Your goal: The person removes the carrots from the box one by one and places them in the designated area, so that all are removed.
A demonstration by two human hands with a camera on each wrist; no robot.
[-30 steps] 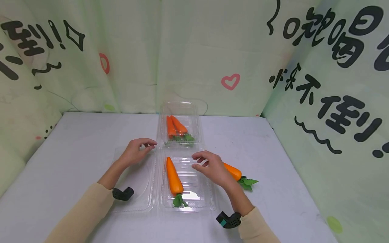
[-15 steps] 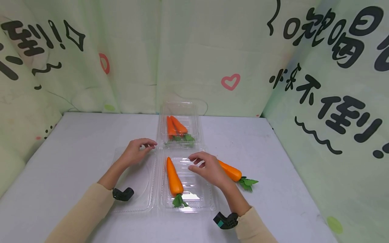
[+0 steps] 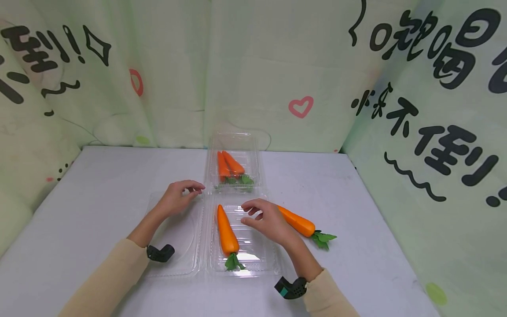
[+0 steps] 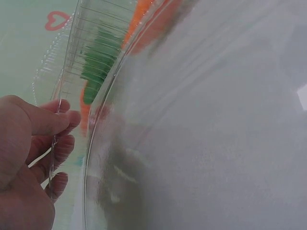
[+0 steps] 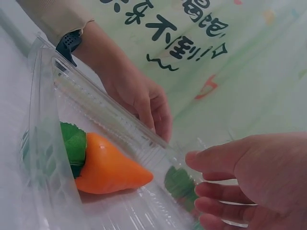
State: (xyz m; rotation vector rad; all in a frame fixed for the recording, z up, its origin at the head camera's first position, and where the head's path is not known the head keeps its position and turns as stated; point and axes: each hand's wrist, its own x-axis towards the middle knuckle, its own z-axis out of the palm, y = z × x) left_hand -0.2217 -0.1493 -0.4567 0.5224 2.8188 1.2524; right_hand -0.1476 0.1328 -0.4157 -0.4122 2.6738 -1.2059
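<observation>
A clear plastic clamshell box [image 3: 253, 270] stands with its lid [image 3: 174, 268] folded out to the left. Inside the tray lies one orange carrot [image 3: 226, 233], leaves toward me. My left hand [image 3: 180, 198] is at the far side of the box; in the left wrist view its thumb and fingers [image 4: 62, 148] pinch the clear plastic edge. Over the right part of the tray hovers my right hand [image 3: 267, 218], fingers relaxed and apart, holding nothing. Just behind it, on the table, another carrot [image 3: 299, 222] has its tip hidden by that hand.
A second clear box [image 3: 253, 169] with two carrots [image 3: 229, 164] in it stands at the back, close behind the first. The white table [image 3: 325, 185] ends at a printed curtain [image 3: 253, 79] on the far side and the sides.
My right hand has moved a little to the left over the tray, uncovering more of the carrot on the table. The left hand has stayed in place.
</observation>
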